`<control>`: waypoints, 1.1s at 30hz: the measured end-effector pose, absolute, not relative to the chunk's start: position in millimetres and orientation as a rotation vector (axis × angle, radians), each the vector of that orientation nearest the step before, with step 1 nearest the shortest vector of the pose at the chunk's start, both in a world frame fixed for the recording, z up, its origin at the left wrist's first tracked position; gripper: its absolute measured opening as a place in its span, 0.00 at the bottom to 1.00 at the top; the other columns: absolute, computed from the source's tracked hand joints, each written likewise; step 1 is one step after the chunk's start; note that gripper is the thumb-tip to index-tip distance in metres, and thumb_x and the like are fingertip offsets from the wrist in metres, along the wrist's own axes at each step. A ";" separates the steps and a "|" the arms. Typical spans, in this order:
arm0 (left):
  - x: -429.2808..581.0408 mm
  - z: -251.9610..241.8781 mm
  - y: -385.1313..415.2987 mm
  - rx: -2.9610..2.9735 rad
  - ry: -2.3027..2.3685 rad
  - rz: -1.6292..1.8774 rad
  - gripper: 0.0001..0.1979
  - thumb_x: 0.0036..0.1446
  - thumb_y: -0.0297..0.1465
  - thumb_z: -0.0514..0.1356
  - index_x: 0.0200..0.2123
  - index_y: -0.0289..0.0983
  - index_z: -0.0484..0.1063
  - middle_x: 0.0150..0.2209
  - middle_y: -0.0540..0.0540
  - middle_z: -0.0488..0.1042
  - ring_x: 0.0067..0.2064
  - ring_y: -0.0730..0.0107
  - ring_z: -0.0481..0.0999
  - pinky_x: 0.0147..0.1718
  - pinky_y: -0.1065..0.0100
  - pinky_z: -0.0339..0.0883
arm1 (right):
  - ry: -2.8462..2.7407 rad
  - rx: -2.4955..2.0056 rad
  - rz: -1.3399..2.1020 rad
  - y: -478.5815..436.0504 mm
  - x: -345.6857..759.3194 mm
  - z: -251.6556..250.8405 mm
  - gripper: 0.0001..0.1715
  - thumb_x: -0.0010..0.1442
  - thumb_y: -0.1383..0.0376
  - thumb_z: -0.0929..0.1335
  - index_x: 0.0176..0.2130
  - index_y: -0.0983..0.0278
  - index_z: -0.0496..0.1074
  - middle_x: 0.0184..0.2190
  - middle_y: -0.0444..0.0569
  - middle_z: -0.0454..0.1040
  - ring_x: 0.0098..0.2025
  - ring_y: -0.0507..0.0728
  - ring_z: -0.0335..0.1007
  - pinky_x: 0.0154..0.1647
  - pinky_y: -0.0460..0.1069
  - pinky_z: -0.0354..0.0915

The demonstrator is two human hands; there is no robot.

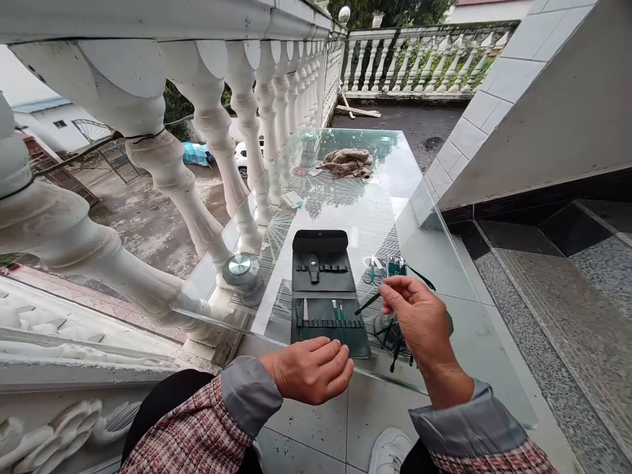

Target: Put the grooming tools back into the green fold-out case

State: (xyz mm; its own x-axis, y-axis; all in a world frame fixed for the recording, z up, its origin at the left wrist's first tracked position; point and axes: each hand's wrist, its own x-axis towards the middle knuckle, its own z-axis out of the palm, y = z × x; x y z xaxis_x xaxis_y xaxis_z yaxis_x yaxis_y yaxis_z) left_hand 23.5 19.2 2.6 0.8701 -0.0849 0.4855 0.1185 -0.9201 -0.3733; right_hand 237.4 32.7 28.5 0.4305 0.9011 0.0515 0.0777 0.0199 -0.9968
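Observation:
A dark manicure case (324, 289) lies unfolded on the glass table. Its upper part holds a pair of nail nippers or similar tool (314, 268) in a loop. Several slim tools (338, 309) stand in the lower row of loops. My left hand (313, 370) is closed at the case's near edge, its fingers curled; what is under them is hidden. My right hand (419, 319) pinches a thin dark manicure tool (368, 303), its tip over the case's lower right side. Beyond that hand lie small scissors (369, 271) and nail clippers (395, 265).
More dark tools (394, 345) lie partly hidden below my right hand. Farther back on the glass table (434, 250) are a crumpled brown cloth (347, 162) and a small card (292, 199). White balusters (162, 164) line the left; stone steps (548, 289) rise at right.

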 end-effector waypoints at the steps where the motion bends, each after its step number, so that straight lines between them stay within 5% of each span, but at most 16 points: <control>1: 23.3 1.7 19.1 -2.654 -0.015 -0.698 0.11 0.60 0.30 0.55 0.42 0.29 0.70 0.41 0.36 0.75 0.42 0.63 0.75 0.40 0.64 0.73 | -0.976 -1.438 0.815 34.8 234.5 27.8 0.20 0.46 0.53 0.72 0.34 0.64 0.70 0.23 0.43 0.68 0.22 0.49 0.62 0.22 0.46 0.63; 15: 18.4 3.1 21.2 -2.667 0.038 -0.753 0.09 0.59 0.28 0.55 0.37 0.30 0.72 0.38 0.39 0.75 0.38 0.67 0.75 0.36 0.68 0.73 | -1.021 -1.467 0.838 52.8 228.2 16.5 0.25 0.45 0.51 0.71 0.37 0.66 0.72 0.26 0.45 0.70 0.22 0.49 0.62 0.22 0.47 0.63; 29: 19.6 1.1 21.5 -2.678 0.041 -0.783 0.08 0.58 0.27 0.55 0.37 0.29 0.72 0.38 0.39 0.75 0.38 0.67 0.75 0.36 0.67 0.73 | -1.271 -1.577 0.859 68.9 233.3 2.9 0.18 0.49 0.56 0.67 0.35 0.66 0.73 0.25 0.46 0.72 0.20 0.50 0.60 0.20 0.48 0.62; 33: 19.1 0.8 20.9 -2.686 0.022 -0.777 0.08 0.58 0.28 0.56 0.37 0.29 0.72 0.38 0.39 0.75 0.38 0.66 0.75 0.36 0.67 0.73 | -1.416 -1.595 0.785 70.4 233.6 5.1 0.15 0.51 0.57 0.65 0.34 0.64 0.74 0.27 0.47 0.74 0.26 0.53 0.66 0.28 0.49 0.63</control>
